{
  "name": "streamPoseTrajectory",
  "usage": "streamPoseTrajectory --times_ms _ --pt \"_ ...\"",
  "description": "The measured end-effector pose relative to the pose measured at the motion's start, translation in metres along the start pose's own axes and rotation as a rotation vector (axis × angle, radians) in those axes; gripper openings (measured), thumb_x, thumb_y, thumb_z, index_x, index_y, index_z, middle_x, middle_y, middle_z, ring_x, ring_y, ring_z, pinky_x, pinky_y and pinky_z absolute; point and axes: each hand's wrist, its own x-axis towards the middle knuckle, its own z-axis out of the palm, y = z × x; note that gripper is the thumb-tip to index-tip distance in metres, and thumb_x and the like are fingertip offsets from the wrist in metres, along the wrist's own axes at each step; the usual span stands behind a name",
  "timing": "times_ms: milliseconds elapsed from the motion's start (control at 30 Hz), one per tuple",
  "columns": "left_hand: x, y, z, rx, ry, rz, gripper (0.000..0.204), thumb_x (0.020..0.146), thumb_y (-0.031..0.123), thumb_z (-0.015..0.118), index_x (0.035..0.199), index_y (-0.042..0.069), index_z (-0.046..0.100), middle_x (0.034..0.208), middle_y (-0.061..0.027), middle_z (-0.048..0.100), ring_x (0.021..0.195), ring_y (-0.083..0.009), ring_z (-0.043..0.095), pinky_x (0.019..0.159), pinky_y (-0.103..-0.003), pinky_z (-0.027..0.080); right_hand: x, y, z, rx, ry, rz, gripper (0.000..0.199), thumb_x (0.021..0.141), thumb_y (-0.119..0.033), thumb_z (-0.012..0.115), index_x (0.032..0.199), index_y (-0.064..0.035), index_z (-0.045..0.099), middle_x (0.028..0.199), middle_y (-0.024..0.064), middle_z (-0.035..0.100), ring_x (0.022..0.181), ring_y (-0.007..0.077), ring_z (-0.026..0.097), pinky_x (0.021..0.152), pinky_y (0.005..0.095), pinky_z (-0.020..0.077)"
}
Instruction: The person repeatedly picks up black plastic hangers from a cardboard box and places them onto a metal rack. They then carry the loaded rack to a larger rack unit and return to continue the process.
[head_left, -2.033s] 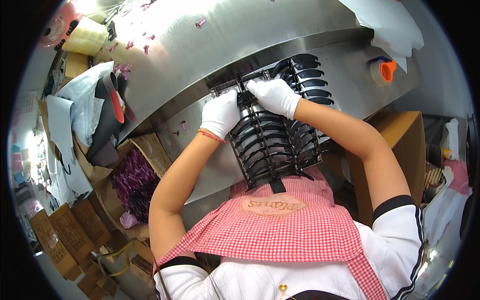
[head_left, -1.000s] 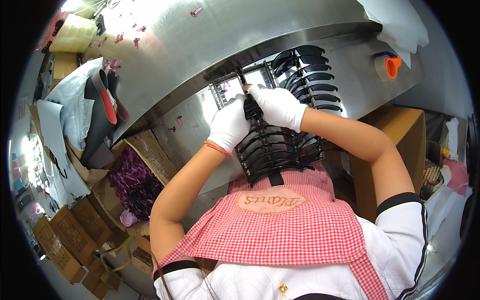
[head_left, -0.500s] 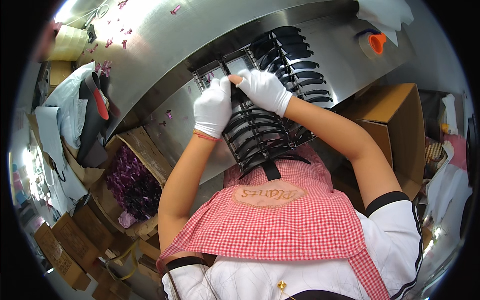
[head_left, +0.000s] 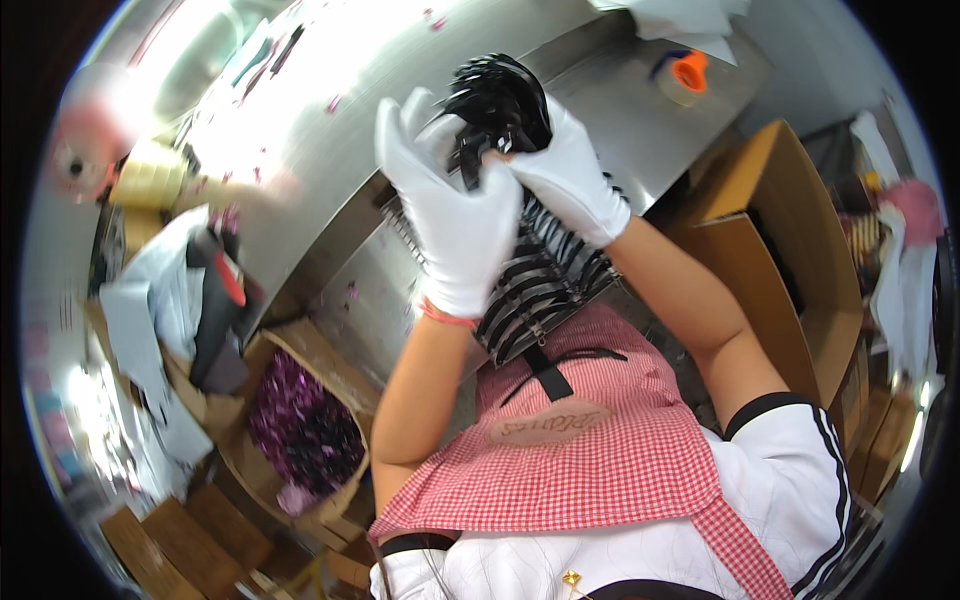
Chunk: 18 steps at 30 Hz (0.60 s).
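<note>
Both my hands wear white gloves and are raised over the far part of a metal rack. In my right hand (head_left: 575, 180) is a bunch of shiny black curved pieces (head_left: 495, 90), gripped at its right side and base. My left hand (head_left: 455, 230) is at the bunch's lower left, blurred, with its fingers spread apart and its thumb near the base. Below the hands lies the rack with rows of black curved strips (head_left: 530, 290). Its near end rests by my apron, where a black strap sticks out. The gloves hide the rack's far part.
A steel worktop (head_left: 340, 150) holds scattered small purple pieces and an orange tape dispenser (head_left: 690, 72). An open carton of purple pieces (head_left: 300, 425) stands at the left, a brown cardboard box (head_left: 770, 250) at the right. Grey and white sheets (head_left: 150, 350) lie far left.
My hands were together low over the rack; now they are raised, with the black bunch in my right hand. My left hand's fingers have spread. The whole view has shifted.
</note>
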Motion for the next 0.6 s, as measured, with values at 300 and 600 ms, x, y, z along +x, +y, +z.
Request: streamPoseTrajectory --times_ms 300,600 --pt "-0.092 0.015 0.136 -0.275 -0.437 -0.565 0.032 0.086 0.001 0.073 0.115 -0.002 0.060 0.105 -0.0026 0.064 0.093 -0.0107 0.062 0.085 -0.027 0.051 -0.112 -0.017 -0.121 -0.483 0.298 0.048 0.051 0.082 -0.012 0.071 0.123 0.0024 0.045 0.106 0.0198 0.064 0.102 0.0318 0.067 0.090 0.0364 0.0513" --pt "-0.156 0.068 0.310 -0.442 -0.856 -0.945 0.014 0.096 0.011 0.066 0.107 0.003 0.065 0.100 -0.0011 0.066 0.089 -0.0100 0.063 0.079 -0.027 0.051 -0.217 -0.086 -0.301 -0.954 0.529 -0.207 0.070 0.072 -0.011 0.078 0.130 0.0003 0.040 0.131 0.0219 0.045 0.115 0.0424 0.053 0.098 0.0463 0.0472"
